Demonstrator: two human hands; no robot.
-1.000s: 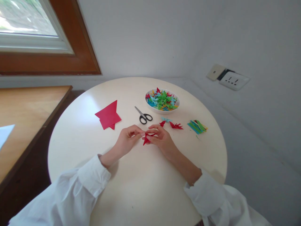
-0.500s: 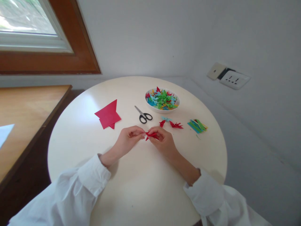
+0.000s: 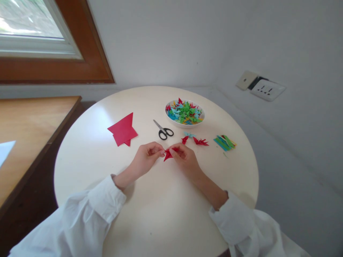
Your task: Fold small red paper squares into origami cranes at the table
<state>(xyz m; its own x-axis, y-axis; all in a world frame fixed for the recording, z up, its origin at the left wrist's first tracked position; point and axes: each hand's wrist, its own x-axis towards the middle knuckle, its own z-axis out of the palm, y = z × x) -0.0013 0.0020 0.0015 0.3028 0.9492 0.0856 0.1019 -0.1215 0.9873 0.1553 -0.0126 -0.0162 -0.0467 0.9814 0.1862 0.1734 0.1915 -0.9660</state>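
Note:
A small piece of folded red paper [image 3: 168, 155] is held up between both hands over the near middle of the table. My left hand [image 3: 148, 155] pinches its left end with thumb and fingertips. My right hand [image 3: 184, 157] grips the other side, thumb on top, and hides part of the paper. Just beyond my right hand lie red folded paper pieces [image 3: 200, 141] and a light blue one [image 3: 190, 135]. Scissors [image 3: 163, 131] with black handles rest past my left fingers, blades pointing away.
Flat red paper sheets [image 3: 123, 130] lie at the left of the round white table [image 3: 88, 157]. A white bowl [image 3: 184, 125] full of colourful folded paper stands at the back. Coloured paper strips [image 3: 225, 142] lie at the right. A wooden surface [image 3: 34, 117] is beyond the left edge.
The red paper has turned between my fingers, so that more of its pointed lower part shows. Both hands stay in nearly the same place.

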